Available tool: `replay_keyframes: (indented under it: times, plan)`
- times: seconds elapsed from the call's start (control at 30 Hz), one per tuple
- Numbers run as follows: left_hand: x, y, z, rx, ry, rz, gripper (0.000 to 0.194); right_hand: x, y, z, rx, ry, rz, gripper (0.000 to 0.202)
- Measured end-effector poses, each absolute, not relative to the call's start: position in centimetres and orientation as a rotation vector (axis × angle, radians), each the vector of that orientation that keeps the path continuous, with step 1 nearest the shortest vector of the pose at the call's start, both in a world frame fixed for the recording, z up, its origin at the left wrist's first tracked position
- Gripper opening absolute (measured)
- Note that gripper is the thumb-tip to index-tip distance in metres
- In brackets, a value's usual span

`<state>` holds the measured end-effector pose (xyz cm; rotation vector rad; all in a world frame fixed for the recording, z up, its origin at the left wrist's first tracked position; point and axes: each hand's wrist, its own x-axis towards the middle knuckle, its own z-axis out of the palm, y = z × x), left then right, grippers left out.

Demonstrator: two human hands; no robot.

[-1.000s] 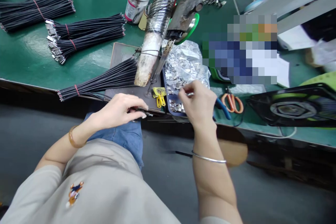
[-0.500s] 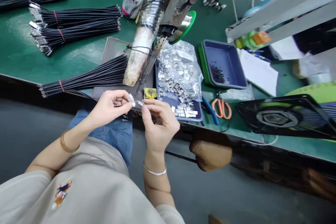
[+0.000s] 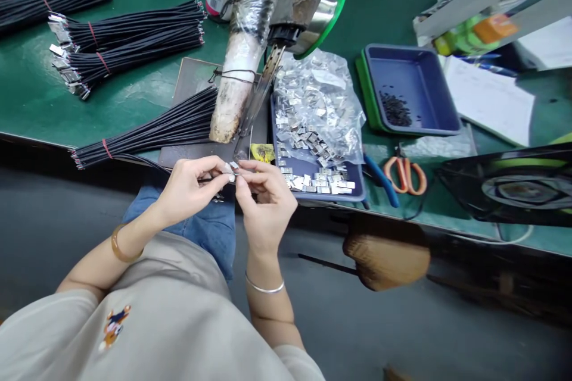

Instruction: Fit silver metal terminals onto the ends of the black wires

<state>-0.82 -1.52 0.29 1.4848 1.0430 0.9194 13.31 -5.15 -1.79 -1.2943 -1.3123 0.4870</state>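
My left hand pinches a thin black cable, its fingertips bearing white wraps. Facing it, my right hand holds a tiny silvery piece between thumb and forefinger, too small to make out fully. The fingertips of both hands meet at the bench edge, in front of a grey board. On that board lies a bundle of black cables, tied with a red band. To the right, a blue tray carries several silvery metal connector shells and a clear plastic bag of more.
A foil-wrapped duct and a metal soldering fixture hang over the board. Farther right are a blue bin with small black parts, blue-handled pliers, orange-handled cutters and a black fan. More cable bundles lie left.
My hands have come closer together, and the gap between their fingertips has shrunk. The camera view has shifted, so the tray and tools appear farther right.
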Motion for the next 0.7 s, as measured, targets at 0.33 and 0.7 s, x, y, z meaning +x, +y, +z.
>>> replay_keyframes:
  times: [0.33,0.7]
  plan:
    - [-1.1,-0.5,0.9,1.128,0.925,0.842,0.025,13.7,-5.6,-1.7,-1.239,-1.455,-0.04,0.013]
    - [-0.8,-0.3,0.5,1.131,0.964,0.889,0.02,14.1,-5.3,-2.3,-1.254,-1.456,0.106,0.009]
